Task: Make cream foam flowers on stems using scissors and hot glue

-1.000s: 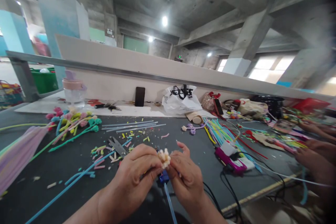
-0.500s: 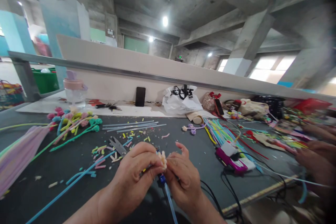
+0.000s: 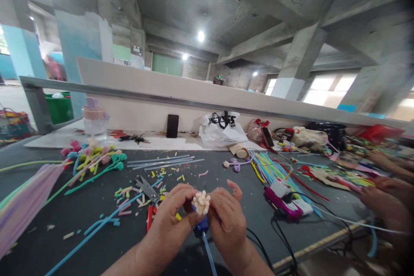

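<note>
Over the near middle of the table, a small cream flower (image 3: 201, 202), apparently of bent pipe cleaner, is pinched between my hands. The fingers of my left hand (image 3: 177, 217) close on its left side. On its right side, my right hand (image 3: 227, 215) has its fingers bent in against the flower, one finger sticking up. Just below lies a blue glue gun (image 3: 203, 226), mostly hidden by my hands, with a translucent glue stick (image 3: 209, 253) running out toward me. Left of my left hand are scissors (image 3: 148, 188) with grey blades and a red handle.
Cut pipe-cleaner bits (image 3: 125, 202) and clear glue sticks (image 3: 164, 162) litter the table. Finished-looking pipe-cleaner flowers (image 3: 97, 153) lie left. At right sit a purple power strip (image 3: 280, 205), its cables and a pipe-cleaner bundle (image 3: 271, 164). Another person's hands (image 3: 381, 198) work far right.
The cream flower has turned so its top faces me, and my hands have shifted slightly down. More of the blue glue gun and the red scissor handle shows.
</note>
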